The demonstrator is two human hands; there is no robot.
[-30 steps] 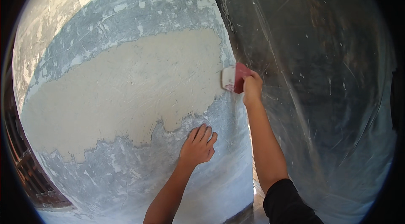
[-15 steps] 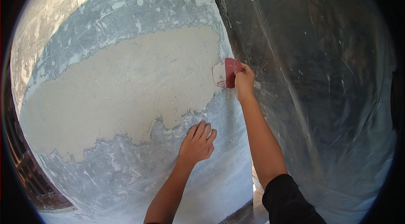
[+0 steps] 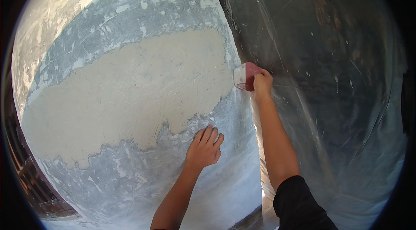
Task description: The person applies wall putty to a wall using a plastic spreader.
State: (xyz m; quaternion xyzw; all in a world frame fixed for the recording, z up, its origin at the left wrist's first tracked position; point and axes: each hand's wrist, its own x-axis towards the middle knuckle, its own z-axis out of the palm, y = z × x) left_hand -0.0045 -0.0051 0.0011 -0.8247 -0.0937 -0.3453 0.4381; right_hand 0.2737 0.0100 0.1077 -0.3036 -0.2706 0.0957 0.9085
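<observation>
A grey plastered wall (image 3: pixel 108 173) carries a broad, ragged-edged band of pale beige filler (image 3: pixel 125 91) across its middle. At the wall's right edge, my right hand (image 3: pixel 262 85) grips a red putty scraper (image 3: pixel 252 76), whose lighter blade, smeared with pale material, reaches onto the edge beside the band. My left hand (image 3: pixel 205 145) rests on the grey surface just below the band, fingers bent and slightly apart, holding nothing.
A dark, wrinkled plastic sheet (image 3: pixel 338 100) with white specks hangs right of the wall, light showing through a narrow gap low beside the edge. Dark slatted bars (image 3: pixel 34 178) show beyond the wall at the lower left.
My right hand and the scraper first shifted left onto the wall, then moved back right to its edge. My left hand has barely moved.
</observation>
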